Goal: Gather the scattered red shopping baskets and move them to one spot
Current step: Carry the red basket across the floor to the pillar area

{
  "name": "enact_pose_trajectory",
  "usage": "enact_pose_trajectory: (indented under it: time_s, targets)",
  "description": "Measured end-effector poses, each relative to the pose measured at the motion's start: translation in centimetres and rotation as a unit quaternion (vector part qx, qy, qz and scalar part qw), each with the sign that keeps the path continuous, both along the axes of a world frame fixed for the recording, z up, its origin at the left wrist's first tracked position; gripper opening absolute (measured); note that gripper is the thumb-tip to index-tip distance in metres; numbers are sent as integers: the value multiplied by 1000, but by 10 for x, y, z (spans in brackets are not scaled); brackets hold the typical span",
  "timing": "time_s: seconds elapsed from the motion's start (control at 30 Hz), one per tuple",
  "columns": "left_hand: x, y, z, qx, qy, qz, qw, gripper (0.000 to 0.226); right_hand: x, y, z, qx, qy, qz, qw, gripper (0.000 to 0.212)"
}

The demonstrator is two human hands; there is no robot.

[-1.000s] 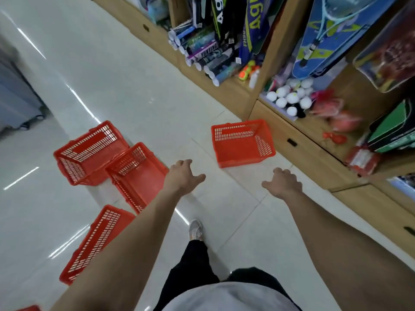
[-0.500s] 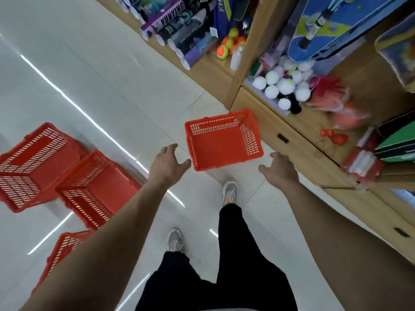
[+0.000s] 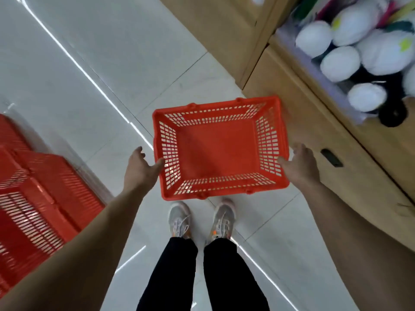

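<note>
An empty red shopping basket (image 3: 219, 151) stands upright on the white floor just ahead of my feet. My left hand (image 3: 140, 169) is at its left wall, fingers spread, thumb touching the rim. My right hand (image 3: 298, 166) is at its right wall, fingers apart against the rim. Neither hand has closed around it. Two more red baskets lie tipped at the left: one (image 3: 42, 212) near my left forearm, another (image 3: 9, 135) behind it at the frame edge.
A wooden shelf unit (image 3: 314, 135) with a drawer runs along the right, right beside the basket. White balls (image 3: 341, 61) sit in a tray on the shelf. My two feet in pale sneakers (image 3: 202, 221) stand just behind the basket. Glossy white tile lies ahead and left.
I have stepped up to the lone basket and bent over it. Both hands moved forward and down from in front of it to its two short sides.
</note>
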State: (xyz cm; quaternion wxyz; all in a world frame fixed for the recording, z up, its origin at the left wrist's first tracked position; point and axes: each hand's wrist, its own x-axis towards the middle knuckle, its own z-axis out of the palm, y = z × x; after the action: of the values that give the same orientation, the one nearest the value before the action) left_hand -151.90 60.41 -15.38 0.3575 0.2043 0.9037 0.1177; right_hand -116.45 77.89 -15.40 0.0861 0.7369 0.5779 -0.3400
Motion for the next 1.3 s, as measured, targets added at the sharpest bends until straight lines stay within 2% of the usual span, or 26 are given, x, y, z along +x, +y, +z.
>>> enact_pose_trajectory:
  time_s: [0.1, 0.23, 0.37, 0.47, 0.63, 0.73, 0.83, 1.0, 1.17, 1.3]
  targets:
    - [2, 11, -67, 7, -9, 51, 999, 87, 12, 17, -67, 12, 4, -11, 1000, 67]
    - [10, 10, -116, 64, 10, 69, 996, 63, 10, 22, -120, 36, 79, -56, 995, 61]
    - [14, 4, -120, 74, 63, 62, 993, 53, 4, 15, -129, 79, 86, -73, 990, 49]
    - [9, -6, -96, 80, 76, 73, 991, 49, -1, 8, -101, 88, 93, -66, 990, 44]
    - [-14, -43, -2, 113, 76, 96, 986, 43, -23, -5, -5, 68, 114, -41, 990, 39]
    - [-34, -72, 90, 152, 83, 115, 978, 45, -45, -16, 80, 73, 131, -5, 989, 41]
    - [-59, -113, 189, 153, 111, 152, 970, 48, -72, -28, 167, 102, 145, 61, 982, 40]
    - [-82, -194, 325, 172, 143, 224, 949, 45, -125, -47, 287, 118, 158, 152, 968, 28]
    - [-55, -292, 420, 155, 195, 337, 908, 40, -198, -85, 377, 84, 214, 224, 947, 28]
    - [3, -375, 474, 139, 229, 464, 844, 41, -253, -132, 440, 64, 266, 321, 907, 28]
